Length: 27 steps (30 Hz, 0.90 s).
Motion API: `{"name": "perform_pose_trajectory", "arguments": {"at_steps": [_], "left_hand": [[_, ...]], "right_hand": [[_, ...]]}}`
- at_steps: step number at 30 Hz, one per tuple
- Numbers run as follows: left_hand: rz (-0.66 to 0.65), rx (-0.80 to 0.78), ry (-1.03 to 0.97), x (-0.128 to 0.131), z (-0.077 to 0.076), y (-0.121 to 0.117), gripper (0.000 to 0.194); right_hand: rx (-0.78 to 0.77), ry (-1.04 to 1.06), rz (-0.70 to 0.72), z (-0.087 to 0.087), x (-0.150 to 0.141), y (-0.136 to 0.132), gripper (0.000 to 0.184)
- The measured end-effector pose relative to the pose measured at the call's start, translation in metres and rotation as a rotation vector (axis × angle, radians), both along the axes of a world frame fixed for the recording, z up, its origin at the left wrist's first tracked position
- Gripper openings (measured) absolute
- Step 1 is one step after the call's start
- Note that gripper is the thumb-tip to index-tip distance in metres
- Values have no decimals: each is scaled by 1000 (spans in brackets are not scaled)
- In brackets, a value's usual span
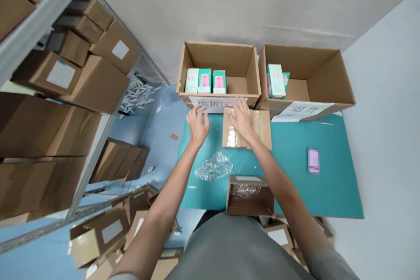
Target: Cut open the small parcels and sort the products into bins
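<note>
Carton (251, 206) with its open side toward the person sits at the near edge of the table (341, 188), perhaps for easy reach. Beyond it lies loose bubble wrap (214, 167). Right hand (242, 118), loosely open with nothing visible in its grasp, is over a taped flat box (264, 129); I cannot tell whether they touch. Left hand (198, 124), fingers parted and slightly curled, appears empty. Farther, small boxes (205, 81) stand in an open-topped bin (226, 55), whose paper sign (213, 103) faces forward, likely for reading.
</note>
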<state>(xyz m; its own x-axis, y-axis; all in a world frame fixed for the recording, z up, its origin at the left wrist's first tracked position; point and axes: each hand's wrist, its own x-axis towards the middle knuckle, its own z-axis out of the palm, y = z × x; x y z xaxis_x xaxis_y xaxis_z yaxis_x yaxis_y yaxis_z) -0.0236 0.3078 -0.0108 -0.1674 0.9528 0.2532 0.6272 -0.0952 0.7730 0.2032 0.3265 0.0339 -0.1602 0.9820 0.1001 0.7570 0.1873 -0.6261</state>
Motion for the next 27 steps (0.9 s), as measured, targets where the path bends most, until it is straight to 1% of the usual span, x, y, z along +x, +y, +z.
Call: {"name": "perform_pose_trajectory", "arguments": {"at_steps": [1, 2, 3, 4, 5, 6, 7, 8, 10, 12, 13, 15, 16, 18, 20, 21, 23, 24, 25, 26, 27], "left_hand": [[23, -67, 53, -6, -12, -36, 28], [50, -175, 95, -10, -26, -73, 31], [59, -317, 133, -12, -41, -109, 40], [58, -470, 165, -10, -56, -143, 58], [35, -614, 192, -6, -70, -175, 76], [-14, -715, 220, 0, -82, -202, 87], [-54, -763, 254, 6, -91, -225, 88], [-80, -782, 284, 11, -98, -245, 83], [-106, -775, 323, 17, -105, -272, 63], [-111, -764, 332, 12, -105, -286, 48], [-118, -766, 333, 6, -103, -289, 45], [-125, -731, 314, -7, -96, -291, 44], [-121, -683, 287, -13, -89, -290, 44], [-100, -502, 185, -21, -70, -288, 42], [-109, -309, 110, -18, -42, -286, 39], [-133, -234, 99, -13, -25, -286, 39], [-225, -111, 99, 4, 11, -287, 41], [-269, -74, 105, 15, 29, -289, 40], [-304, -50, 111, 27, 45, -292, 39], [-346, -36, 115, 39, 58, -295, 38], [-392, -27, 115, 50, 69, -298, 38]], "right_hand": [[27, 30, -14, -5, 12, -30, 54], [40, 48, -36, -11, 25, -62, 53], [41, 53, -62, -15, 37, -94, 52], [36, 54, -100, -19, 49, -125, 51], [25, 53, -148, -22, 60, -155, 50], [18, 52, -195, -24, 69, -183, 49], [10, 47, -231, -25, 77, -209, 49], [4, 43, -263, -25, 82, -232, 49], [-6, 34, -306, -24, 87, -270, 51], [-22, 34, -326, -19, 85, -297, 51], [-30, 40, -328, -15, 82, -307, 50], [-35, 60, -310, -7, 73, -322, 47], [-31, 72, -292, -1, 68, -328, 46], [-21, 93, -240, 10, 58, -338, 45], [-19, 112, -177, 24, 49, -347, 50], [-20, 121, -151, 31, 45, -351, 57], [-26, 120, -128, 44, 42, -360, 74], [-27, 112, -129, 49, 43, -364, 80], [-28, 102, -135, 54, 46, -369, 82], [-27, 92, -145, 58, 50, -373, 79], [-22, 85, -159, 60, 55, -377, 72]]}}
